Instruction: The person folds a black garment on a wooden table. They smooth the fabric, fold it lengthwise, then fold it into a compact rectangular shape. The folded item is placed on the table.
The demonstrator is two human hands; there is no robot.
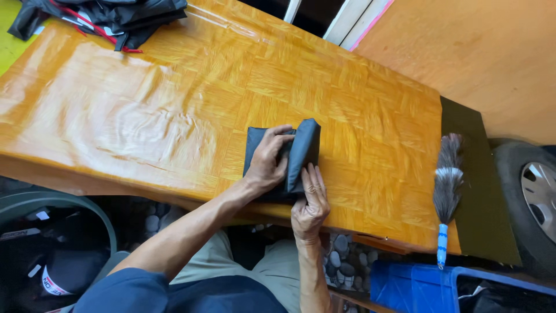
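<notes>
Both hands work on one folded piece of dark grey cloth near the front edge of the table. Left hand lies on top of the cloth, its grip curled over the fabric, fingertips hooked around the raised fold at the middle, thumb tucked against it; it is pressing and pinching rather than lifting. Right hand rests at the cloth's near right corner, fingers nearly straight and flat, holding the edge down without closing around anything.

Judging by its shape, the cloth is already folded down to a compact rectangle, with one flap standing up and not yet laid flat.

Further off, a heap of black fabric with red cords sits at the far left corner, and a feather duster lies at the right end.
</notes>
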